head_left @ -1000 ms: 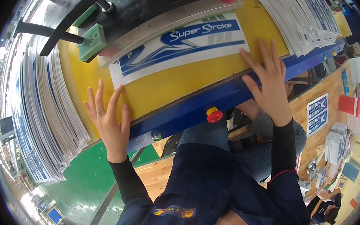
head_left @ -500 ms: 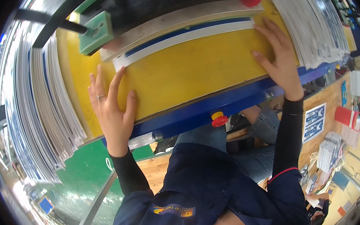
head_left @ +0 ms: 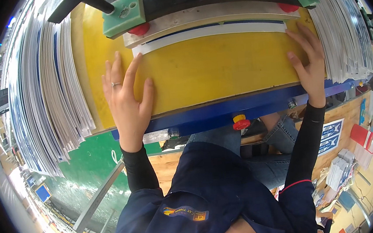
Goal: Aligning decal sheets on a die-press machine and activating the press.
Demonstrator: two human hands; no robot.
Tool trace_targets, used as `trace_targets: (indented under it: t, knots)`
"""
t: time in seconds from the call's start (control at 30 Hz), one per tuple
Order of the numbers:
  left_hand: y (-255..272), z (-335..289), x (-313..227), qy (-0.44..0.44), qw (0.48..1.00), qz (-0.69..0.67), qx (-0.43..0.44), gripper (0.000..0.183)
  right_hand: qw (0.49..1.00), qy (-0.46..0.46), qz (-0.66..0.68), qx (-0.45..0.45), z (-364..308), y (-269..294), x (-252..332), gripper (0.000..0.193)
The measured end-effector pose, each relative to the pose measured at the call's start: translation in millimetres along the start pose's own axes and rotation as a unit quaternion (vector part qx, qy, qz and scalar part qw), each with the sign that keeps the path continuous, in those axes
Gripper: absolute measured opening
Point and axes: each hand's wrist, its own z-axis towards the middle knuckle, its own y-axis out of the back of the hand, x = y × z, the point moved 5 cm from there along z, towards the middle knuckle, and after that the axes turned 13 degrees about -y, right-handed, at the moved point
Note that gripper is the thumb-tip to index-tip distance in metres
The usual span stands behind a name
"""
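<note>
A long white strip (head_left: 206, 33) of paper or card with a dark blue band lies on the yellow board (head_left: 218, 70). Its far part is hidden by a long metal bar (head_left: 214, 19). My left hand (head_left: 127, 99) rests on the board with fingers spread, the index fingertip at the strip's left end. At the opposite end, the fingertips of my right hand (head_left: 310, 63) touch or nearly touch the strip's corner. Both palms face down, and neither hand grips anything.
Green blocks (head_left: 123, 15) and red round pads (head_left: 139, 29) sit by the bar's ends. Tall stacks of printed sheets (head_left: 53, 87) flank the board, with another stack (head_left: 342, 38) at right. A red push button (head_left: 241, 123) juts from the blue front rail (head_left: 204, 118).
Less of the strip's blue band shows below the metal bar now. The red pads stand out more plainly. The whole view has shifted, while both hands stay at the strip's ends.
</note>
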Motion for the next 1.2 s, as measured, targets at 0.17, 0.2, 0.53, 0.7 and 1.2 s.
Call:
trace_targets:
  t: [0.17,0.2,0.53,0.7,1.2]
  knots:
    - [1.1,1.1,0.1,0.0,1.0,-0.016,-0.016,0.05,1.0,0.0,0.009,-0.007,0.0,-0.1,2.1,0.044]
    - [1.2,0.7,0.2,0.0,1.0,-0.017,-0.016,0.05,1.0,-0.001,0.004,-0.006,0.0,0.1,2.5,0.045]
    - [0.3,0.9,0.8,0.0,1.0,-0.017,-0.018,0.047,1.0,0.002,-0.008,-0.018,0.6,-3.0,2.9,0.046]
    - [-0.7,1.2,1.3,-0.002,1.0,-0.012,-0.018,0.047,1.0,0.008,-0.012,-0.025,0.2,-3.5,0.2,0.044]
    - [-1.0,0.5,2.3,0.0,1.0,-0.018,-0.025,0.047,1.0,0.007,-0.018,-0.02,-0.6,-3.1,1.2,0.044]
